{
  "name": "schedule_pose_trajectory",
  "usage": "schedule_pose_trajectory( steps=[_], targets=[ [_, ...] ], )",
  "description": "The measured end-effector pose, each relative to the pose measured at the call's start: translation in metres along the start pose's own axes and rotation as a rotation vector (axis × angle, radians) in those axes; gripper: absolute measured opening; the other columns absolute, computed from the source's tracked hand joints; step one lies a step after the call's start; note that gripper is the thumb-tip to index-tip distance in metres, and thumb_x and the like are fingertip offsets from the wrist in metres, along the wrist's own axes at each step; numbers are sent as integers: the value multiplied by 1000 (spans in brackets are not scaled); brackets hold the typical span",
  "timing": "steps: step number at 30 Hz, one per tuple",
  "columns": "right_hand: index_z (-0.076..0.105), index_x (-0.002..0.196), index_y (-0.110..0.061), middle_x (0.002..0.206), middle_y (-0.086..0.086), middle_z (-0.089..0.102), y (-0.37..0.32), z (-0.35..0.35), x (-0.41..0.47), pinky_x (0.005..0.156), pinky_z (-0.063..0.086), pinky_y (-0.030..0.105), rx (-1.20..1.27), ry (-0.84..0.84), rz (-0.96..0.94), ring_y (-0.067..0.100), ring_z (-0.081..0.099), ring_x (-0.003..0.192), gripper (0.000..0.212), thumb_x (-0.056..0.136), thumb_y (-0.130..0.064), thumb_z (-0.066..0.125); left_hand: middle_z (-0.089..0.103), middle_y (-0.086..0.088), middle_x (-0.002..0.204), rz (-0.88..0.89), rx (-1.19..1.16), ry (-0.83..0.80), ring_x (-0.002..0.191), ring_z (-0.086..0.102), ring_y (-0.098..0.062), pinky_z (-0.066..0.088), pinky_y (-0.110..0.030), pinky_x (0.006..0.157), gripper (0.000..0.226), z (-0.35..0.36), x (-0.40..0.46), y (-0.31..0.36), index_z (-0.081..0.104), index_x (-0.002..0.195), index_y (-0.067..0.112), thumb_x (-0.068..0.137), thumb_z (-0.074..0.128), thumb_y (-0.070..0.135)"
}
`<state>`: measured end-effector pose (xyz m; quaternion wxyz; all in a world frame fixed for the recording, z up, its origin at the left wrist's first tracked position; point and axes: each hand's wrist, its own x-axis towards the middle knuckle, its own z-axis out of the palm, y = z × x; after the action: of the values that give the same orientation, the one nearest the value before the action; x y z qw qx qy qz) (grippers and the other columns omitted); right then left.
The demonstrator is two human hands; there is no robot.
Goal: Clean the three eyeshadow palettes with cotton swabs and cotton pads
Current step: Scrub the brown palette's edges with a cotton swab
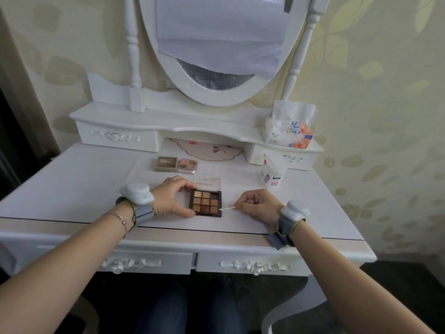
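An open brown palette (206,203) with nine warm shades lies in the middle of the dressing table, its clear lid (207,182) folded back. My left hand (171,196) grips the palette's left edge between thumb and fingers. My right hand (257,205) pinches a white cotton swab (227,208), whose tip touches the palette's lower right edge. Behind them lie two closed palettes: a beige one (166,163) and a pink one (187,165).
A pack of cotton pads (273,173) stands at the right of the table (84,189). A tissue pack (290,126) sits on the upper shelf. An oval mirror (216,56) rises behind, and a patterned mat (207,150) lies under the shelf.
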<state>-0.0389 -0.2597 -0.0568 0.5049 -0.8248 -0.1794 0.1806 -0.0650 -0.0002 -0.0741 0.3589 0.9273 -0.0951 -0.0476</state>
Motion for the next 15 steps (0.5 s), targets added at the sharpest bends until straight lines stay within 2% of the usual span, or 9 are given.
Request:
schedule_pose_trajectory(
  steps=[5, 10, 15],
  targets=[
    [66, 66, -15, 39, -13, 43, -1, 1, -1, 41, 22, 13, -21, -29, -5, 1, 27, 38, 23, 85, -3, 62, 42, 8, 116, 0, 0, -3, 115, 39, -11, 33, -23, 99, 94, 0, 2, -3, 47, 123, 28, 37, 61, 63],
    [64, 64, -14, 40, -12, 39, -1, 2, -2, 39, 20, 11, 31, -5, -5, 1, 25, 37, 26, 86, -1, 60, 43, 8, 115, 2, -10, 10, 114, 40, -10, 33, -22, 98, 94, 1, 1, -3, 48, 122, 28, 36, 61, 63],
    [64, 71, -9, 39, -12, 42, 1, 4, 1, 38, 21, 10, 50, 57, -8, 0, 27, 34, 16, 86, -3, 62, 43, 7, 115, 7, 0, 12, 114, 40, -11, 33, -22, 99, 96, 0, 1, -2, 49, 123, 25, 36, 60, 64]
  ],
)
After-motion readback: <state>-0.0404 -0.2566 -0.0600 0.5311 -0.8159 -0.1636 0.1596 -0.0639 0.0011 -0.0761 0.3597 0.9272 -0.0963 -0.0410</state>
